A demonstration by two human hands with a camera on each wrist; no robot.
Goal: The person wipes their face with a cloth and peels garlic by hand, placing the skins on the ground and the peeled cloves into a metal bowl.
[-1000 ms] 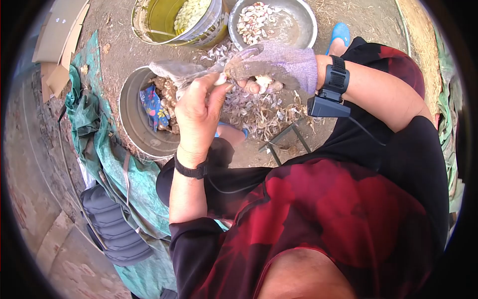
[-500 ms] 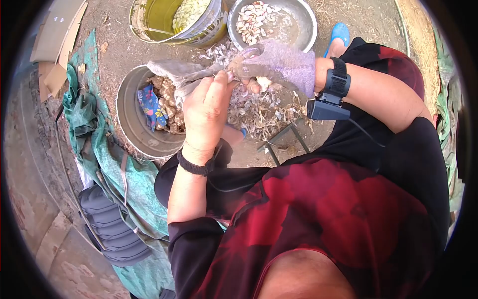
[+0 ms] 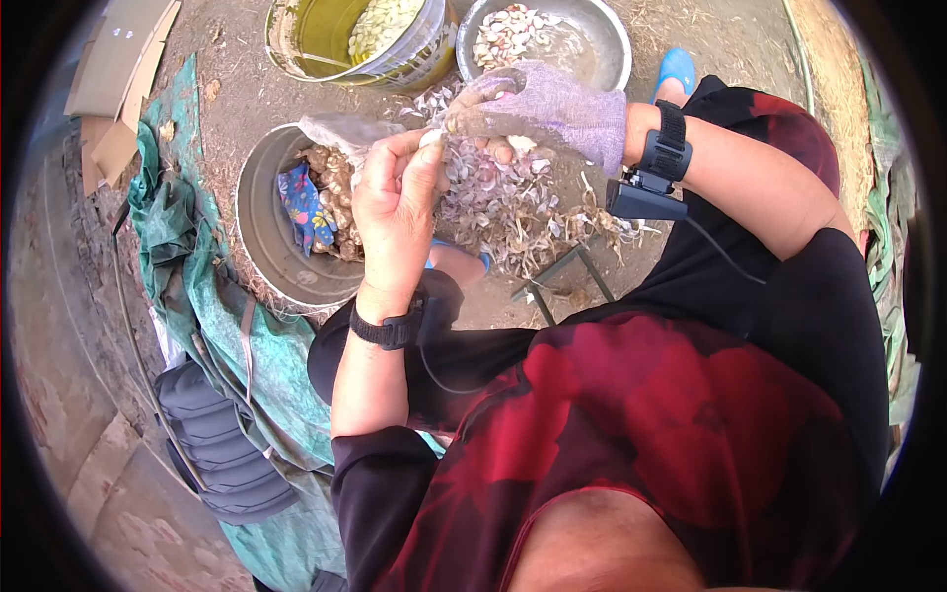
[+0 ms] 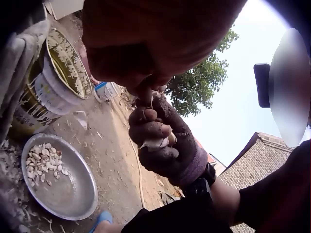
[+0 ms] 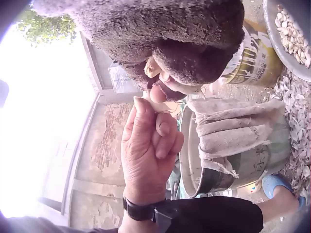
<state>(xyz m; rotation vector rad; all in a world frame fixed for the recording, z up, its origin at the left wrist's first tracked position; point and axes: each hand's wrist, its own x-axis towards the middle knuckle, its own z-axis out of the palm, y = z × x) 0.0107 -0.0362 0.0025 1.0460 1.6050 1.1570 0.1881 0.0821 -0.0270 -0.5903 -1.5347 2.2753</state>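
Note:
My bare left hand (image 3: 398, 202) meets my right hand (image 3: 541, 103), which wears a dirty purple-grey glove, above the ground. The left fingertips pinch a small white garlic clove (image 3: 430, 138) against the gloved fingertips. The gloved fingers curl round more pale garlic (image 3: 519, 145). In the left wrist view the gloved right hand (image 4: 165, 145) grips a clove (image 4: 155, 143) in its curled fingers. The right wrist view has my left hand (image 5: 149, 150) with thumb and fingers pressed together just under the glove (image 5: 160, 34).
Below the hands lies a heap of garlic skins (image 3: 513, 212). A grey bucket (image 3: 258, 232) holds unpeeled garlic and a blue cloth; a grey glove (image 5: 233, 131) hangs over its rim. A yellow tin (image 3: 326, 39) and a metal bowl (image 3: 604, 35) hold cloves.
Both hands stay joined over the skins. The left hand has shifted slightly and its fingertips have risen to the gloved fingertips; the right hand has edged up.

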